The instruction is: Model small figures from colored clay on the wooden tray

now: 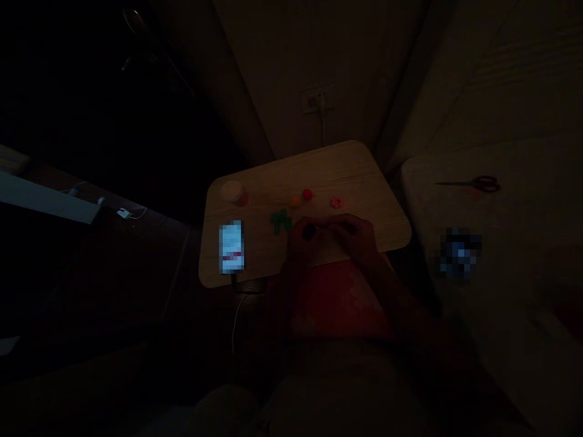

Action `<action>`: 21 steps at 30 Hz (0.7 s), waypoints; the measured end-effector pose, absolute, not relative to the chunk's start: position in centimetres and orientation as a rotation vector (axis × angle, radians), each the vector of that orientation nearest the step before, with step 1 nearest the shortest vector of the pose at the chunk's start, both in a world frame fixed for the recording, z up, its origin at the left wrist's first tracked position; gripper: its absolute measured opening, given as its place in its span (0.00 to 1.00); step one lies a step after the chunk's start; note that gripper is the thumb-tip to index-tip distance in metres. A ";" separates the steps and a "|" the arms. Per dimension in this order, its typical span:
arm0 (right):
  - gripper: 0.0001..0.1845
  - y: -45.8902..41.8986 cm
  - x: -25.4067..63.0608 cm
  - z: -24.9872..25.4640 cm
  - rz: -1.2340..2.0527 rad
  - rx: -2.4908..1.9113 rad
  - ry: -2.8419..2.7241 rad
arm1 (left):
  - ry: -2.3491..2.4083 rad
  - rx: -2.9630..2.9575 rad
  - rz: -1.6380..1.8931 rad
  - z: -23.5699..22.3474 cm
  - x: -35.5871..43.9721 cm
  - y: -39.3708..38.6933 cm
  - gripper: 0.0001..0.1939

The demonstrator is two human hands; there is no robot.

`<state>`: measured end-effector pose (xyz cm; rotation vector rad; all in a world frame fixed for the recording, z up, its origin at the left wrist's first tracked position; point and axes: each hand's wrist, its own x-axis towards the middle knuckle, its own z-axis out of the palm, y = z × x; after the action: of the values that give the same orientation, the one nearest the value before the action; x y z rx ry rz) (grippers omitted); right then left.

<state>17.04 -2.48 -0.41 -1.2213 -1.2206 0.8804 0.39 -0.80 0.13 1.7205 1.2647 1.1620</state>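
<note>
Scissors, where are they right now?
In the head view, the scissors lie at the right, on the pale surface beside the small wooden table.

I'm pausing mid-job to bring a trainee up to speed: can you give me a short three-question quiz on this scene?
1. True or false: the red round piece lies between the orange piece and the flower-shaped piece.
2. Which of these lies off the wooden table? A) the lidded cup; B) the scissors; C) the lit screen.
3. Fill in: the loose piece nearest the left hand is coloured ____.

Key: 1. True; 2. B; 3. green
</note>
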 end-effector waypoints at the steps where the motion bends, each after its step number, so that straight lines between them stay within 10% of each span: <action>1: 0.06 -2.5 17.0 -0.4 0.874 -1.221 -1.226 | 1.270 1.718 1.160 0.2 0.4 -0.8 0.06; 21: 0.08 -2.5 17.1 -0.2 0.845 -1.240 -1.310 | 1.243 1.672 1.157 -0.2 0.4 -0.5 0.08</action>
<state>17.08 -2.51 -0.24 -1.2396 -1.3100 0.8450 0.41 -0.52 -0.18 1.6717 1.2431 1.1571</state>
